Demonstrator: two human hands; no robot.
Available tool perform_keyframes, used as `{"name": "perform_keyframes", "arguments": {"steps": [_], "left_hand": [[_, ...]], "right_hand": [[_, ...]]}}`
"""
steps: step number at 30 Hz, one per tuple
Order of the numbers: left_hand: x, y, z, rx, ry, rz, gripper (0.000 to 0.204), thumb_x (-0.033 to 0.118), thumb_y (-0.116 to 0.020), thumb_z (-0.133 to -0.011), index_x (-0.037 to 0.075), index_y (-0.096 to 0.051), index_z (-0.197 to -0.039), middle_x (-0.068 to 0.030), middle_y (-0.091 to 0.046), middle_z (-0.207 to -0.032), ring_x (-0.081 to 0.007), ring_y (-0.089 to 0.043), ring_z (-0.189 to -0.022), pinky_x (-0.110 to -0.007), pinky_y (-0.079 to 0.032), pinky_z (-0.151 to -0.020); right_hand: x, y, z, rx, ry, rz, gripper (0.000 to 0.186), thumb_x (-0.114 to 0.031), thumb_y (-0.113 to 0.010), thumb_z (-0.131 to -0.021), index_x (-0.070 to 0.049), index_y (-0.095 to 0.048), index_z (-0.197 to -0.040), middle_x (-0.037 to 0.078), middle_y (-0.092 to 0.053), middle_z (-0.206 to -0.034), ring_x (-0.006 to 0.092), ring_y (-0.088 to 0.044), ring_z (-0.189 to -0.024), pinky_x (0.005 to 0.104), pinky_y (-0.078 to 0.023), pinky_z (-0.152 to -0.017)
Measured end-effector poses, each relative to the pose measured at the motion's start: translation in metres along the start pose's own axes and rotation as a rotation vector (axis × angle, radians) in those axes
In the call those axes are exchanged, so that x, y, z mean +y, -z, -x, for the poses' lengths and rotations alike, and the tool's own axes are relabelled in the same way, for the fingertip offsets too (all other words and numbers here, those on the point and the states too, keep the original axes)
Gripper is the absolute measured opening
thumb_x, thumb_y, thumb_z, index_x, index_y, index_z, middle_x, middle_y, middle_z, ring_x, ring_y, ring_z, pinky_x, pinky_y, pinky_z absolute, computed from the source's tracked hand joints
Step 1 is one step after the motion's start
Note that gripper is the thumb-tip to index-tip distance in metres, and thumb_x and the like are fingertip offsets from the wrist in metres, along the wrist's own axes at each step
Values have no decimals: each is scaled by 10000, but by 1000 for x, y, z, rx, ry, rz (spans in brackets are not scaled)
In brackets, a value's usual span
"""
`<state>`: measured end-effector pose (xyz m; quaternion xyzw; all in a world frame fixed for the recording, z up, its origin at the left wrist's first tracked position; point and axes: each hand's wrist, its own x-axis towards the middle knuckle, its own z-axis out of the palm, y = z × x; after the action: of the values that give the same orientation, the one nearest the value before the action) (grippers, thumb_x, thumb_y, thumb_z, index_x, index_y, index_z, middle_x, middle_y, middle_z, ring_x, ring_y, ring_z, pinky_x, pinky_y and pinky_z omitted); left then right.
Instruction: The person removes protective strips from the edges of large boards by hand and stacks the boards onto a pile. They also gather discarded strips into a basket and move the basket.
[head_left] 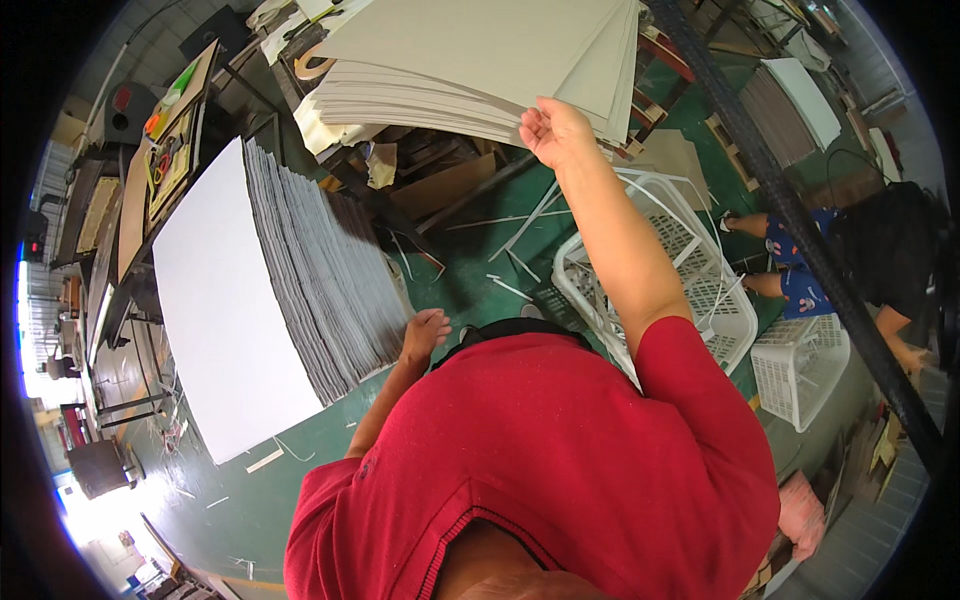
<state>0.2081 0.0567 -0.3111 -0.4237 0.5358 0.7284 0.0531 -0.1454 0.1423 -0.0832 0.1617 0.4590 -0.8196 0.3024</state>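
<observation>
Your right hand (555,130) is pinched shut on the corner of a grey sheet atop the grey pile (480,70) up front. Left hand (425,335), fingers loose, rests on the tall white-topped stack (220,300), gripping nothing. Looks approx. midway: both piles thick, lots left to shift.

Beige sheets (480,50), white-topped grey stack (300,270)

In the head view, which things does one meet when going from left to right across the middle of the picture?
Tall stack of white flat boards → left hand resting on the stack's grey edge → right hand gripping a beige cardboard sheet → white plastic lattice basket → smaller white basket → crouching person in dark clothes.
</observation>
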Motion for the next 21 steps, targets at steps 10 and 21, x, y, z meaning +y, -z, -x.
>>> {"name": "perform_keyframes", "arguments": {"steps": [10,21], "left_hand": [[-2,-9,-25,-105,1,-35,347,276,-511,-853,25,-520,-1093,-79,-598,-957,-153,-585,-796,-268,-460,-681],[10,-12,-33,-219,-128,98,352,290,-525,-861,42,-504,-1109,-67,-593,-963,-150,-573,-791,-274,-460,-698]], "right_hand": [[-4,-10,-33,-119,-44,192,114,-128,-602,-775,-72,-512,-733,15,-529,-619,104,-479,-487,287,-453,-497],[46,54,49,-366,48,498,196,-128,-596,-755,-85,-451,-631,3,-456,-535,101,-410,-449,260,-387,-467]]}}
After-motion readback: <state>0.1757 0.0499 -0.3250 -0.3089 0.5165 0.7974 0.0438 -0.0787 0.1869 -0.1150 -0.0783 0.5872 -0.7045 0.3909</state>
